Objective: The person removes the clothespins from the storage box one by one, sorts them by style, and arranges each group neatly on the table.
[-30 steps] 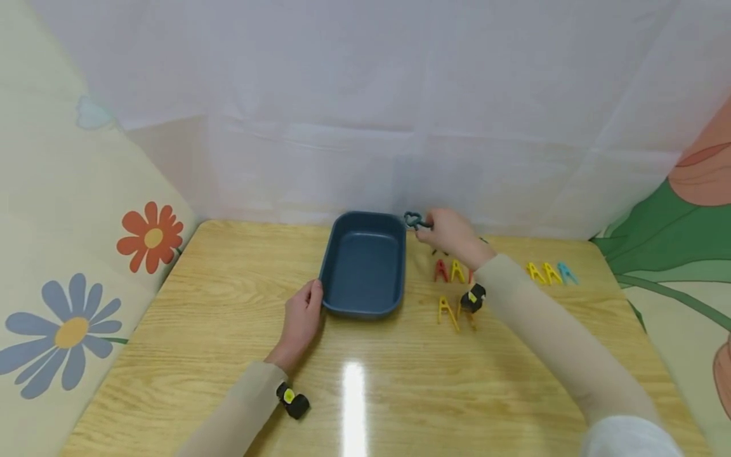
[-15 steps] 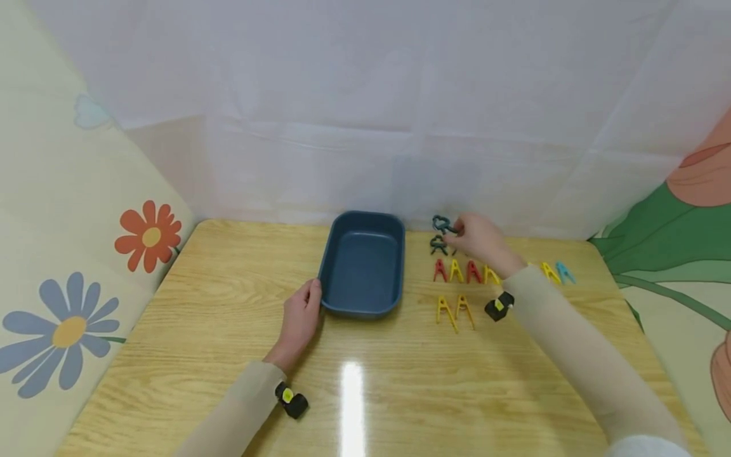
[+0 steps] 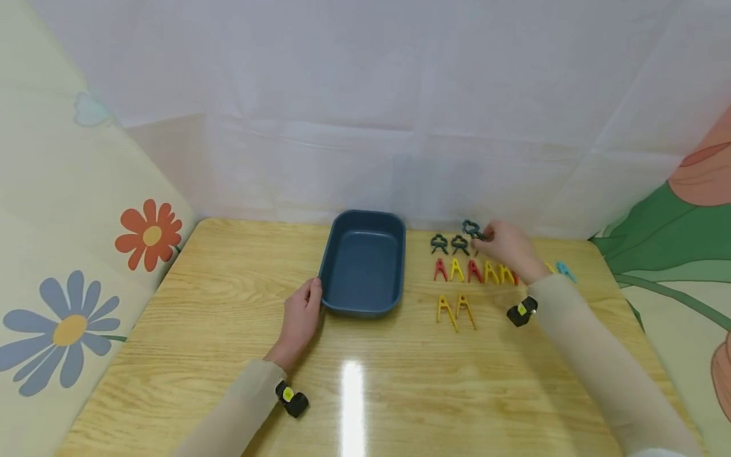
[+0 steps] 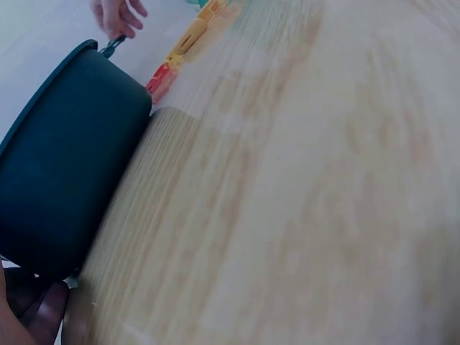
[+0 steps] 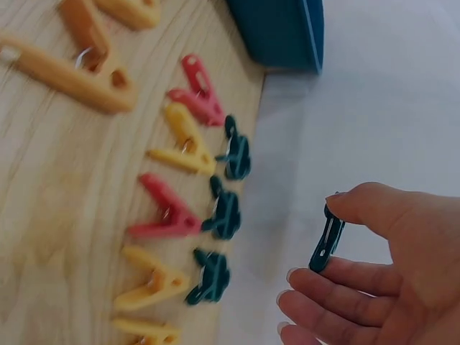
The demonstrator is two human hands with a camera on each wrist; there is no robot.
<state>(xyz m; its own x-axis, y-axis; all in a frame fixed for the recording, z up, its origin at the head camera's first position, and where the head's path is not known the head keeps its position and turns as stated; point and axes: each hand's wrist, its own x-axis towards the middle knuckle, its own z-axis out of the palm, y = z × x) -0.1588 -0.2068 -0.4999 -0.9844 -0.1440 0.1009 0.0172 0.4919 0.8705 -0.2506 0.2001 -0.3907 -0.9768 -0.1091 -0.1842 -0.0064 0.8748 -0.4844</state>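
Observation:
My left hand (image 3: 300, 317) grips the near-left corner of a dark blue rectangular tray (image 3: 363, 312), thumb at the rim. In the left wrist view its fingers (image 4: 47, 313) meet the tray's lower side. My right hand (image 3: 511, 249) pinches a dark green plant clip (image 3: 472, 229) between thumb and fingers, raised above the table's back edge. The right wrist view shows this held clip (image 5: 328, 237) apart from three similar green clips lying in a row, the nearest to the tray being one green clip (image 5: 236, 152).
On the wooden table (image 3: 240, 273), a row of red, yellow and blue clothespins (image 3: 474, 271) lies in front of the green clips, partly behind my right forearm. Two larger yellow-orange clothespins (image 3: 447, 312) lie nearer. A white sheet (image 3: 354, 127) hangs behind the table.
My right hand has moved right, from beside the tray's far-right corner along the green clips, still carrying the green clip. My left hand and the tray have stayed put.

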